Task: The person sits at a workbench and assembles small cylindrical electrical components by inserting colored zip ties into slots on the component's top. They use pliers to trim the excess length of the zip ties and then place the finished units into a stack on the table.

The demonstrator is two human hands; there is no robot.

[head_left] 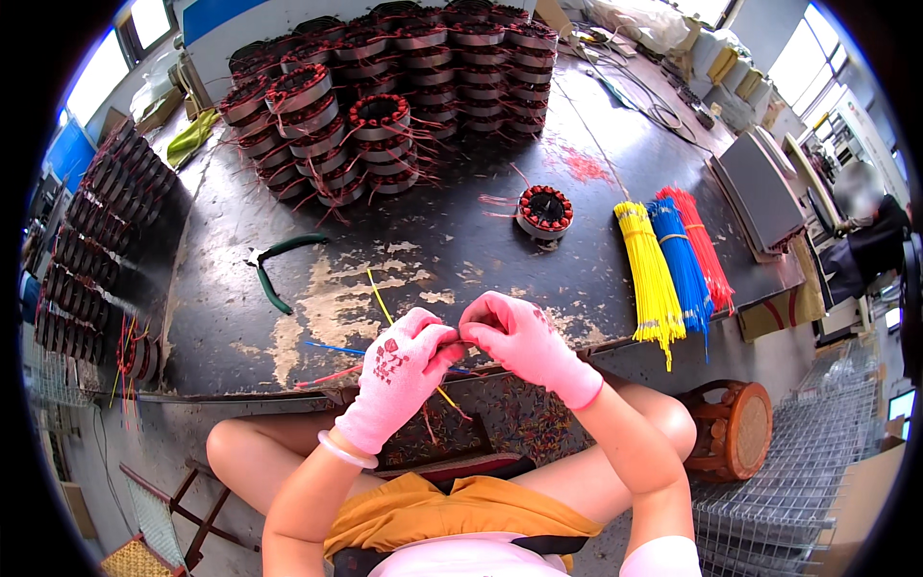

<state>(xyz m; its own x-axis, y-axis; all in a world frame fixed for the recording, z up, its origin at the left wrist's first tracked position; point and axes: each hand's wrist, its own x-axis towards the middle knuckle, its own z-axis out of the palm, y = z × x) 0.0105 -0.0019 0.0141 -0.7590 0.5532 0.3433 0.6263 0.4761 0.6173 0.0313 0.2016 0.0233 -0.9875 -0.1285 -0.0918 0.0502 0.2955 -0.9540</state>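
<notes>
Both my hands wear pink gloves and meet above the table's front edge. My left hand [399,370] is closed with its thumb and finger pinched. A yellow wire [379,293], a blue wire [332,347] and a red wire [330,377] stick out from it to the left, and the yellow one also shows below it. My right hand [519,338] is closed in a pinch, its fingertips almost touching the left ones. What lies between the fingertips is too thin to make out. Further back sits a single stator [545,212] with red windings and loose leads.
Green-handled cutters [279,262] lie on the left of the worn black table [452,240]. Bundles of yellow [650,274], blue [681,258] and red wires [704,245] lie right. Stacked stators [385,144] stand at the back. A wooden stool [735,430] is beside my right knee.
</notes>
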